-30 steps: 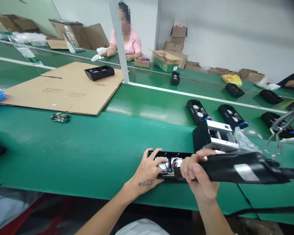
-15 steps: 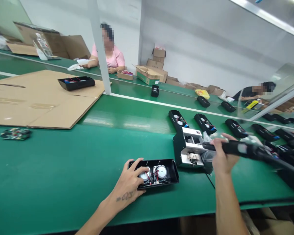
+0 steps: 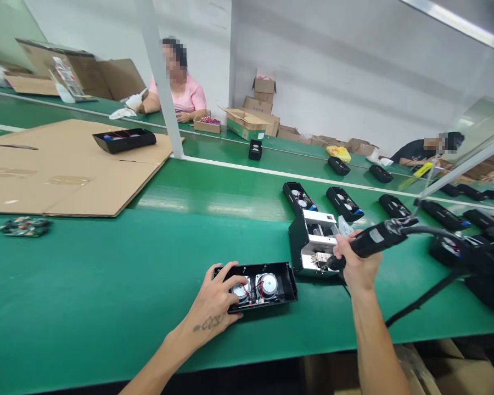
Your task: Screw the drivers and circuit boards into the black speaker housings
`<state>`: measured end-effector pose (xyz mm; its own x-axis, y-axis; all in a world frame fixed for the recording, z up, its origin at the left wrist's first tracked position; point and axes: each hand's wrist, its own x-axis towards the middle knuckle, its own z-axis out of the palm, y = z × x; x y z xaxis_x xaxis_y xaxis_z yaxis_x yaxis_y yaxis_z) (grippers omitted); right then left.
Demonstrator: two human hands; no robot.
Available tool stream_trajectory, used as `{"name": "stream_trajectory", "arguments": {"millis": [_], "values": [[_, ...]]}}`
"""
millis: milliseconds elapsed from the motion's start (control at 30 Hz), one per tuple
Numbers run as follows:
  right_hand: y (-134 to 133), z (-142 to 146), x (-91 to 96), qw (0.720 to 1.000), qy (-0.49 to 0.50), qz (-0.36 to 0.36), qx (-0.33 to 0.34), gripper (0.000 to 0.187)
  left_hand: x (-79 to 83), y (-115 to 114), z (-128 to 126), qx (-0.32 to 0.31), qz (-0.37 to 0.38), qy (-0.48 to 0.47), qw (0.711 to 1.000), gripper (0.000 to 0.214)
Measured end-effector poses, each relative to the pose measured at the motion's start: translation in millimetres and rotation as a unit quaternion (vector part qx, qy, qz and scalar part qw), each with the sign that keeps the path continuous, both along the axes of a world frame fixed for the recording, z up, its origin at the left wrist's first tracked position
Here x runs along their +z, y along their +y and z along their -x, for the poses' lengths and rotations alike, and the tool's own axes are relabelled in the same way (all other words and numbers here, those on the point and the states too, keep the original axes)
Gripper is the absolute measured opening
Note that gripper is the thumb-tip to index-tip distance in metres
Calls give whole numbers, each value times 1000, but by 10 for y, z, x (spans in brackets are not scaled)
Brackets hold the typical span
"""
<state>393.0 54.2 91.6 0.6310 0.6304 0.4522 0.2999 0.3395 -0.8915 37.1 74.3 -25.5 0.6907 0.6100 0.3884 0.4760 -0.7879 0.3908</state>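
My left hand (image 3: 214, 300) grips the left end of a black speaker housing (image 3: 287, 285) lying on the bench, fingers over its edge. Two round speakers (image 3: 267, 286) with red and black wires sit inside; the fingers partly cover the left one. In my right hand (image 3: 360, 270) is a black corded electric screwdriver (image 3: 376, 239), held tilted, its tip end down to the left. That tip is at the metal front of a black and silver screw feeder (image 3: 299, 241), right of the housing; whether it touches is unclear.
Several open black housings (image 3: 344, 203) line the belt beyond the feeder. More crowd the right side near the cord (image 3: 428, 299). Flat cardboard (image 3: 66, 186) and a circuit board (image 3: 25, 226) lie at left. A white post (image 3: 160, 82) rises ahead; two people sit across.
My right hand has moved left and slightly down, bringing the screwdriver from over the right of the feeder to its front. My left hand stays on the housing.
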Motion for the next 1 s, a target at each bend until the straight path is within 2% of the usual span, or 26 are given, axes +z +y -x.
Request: {"name": "stream_trajectory", "arguments": {"millis": [100,167,300,467,633,900,1000], "values": [[-122,137,79,993,45,56,93,46,7,-9,-7,2,3,-1,1000,23],[-236,305,122,982,88,62,154,46,24,-15,-9,1,4,4,1000,22],[-414,771,141,954,153,4,257,32,58,-31,-11,0,8,13,1000,22],[-421,1400,61,925,157,-64,339,19,38,-49,-10,-1,1,13,1000,22],[-329,1730,-67,914,130,-51,380,18,27,-61,1,-3,-7,26,1000,21],[-272,1813,-195,912,126,-21,390,20,82,-68,-3,-7,-2,33,999,15],[-278,1839,-240,914,112,-10,390,21,68,-69,-5,-3,-10,37,999,20]]}}
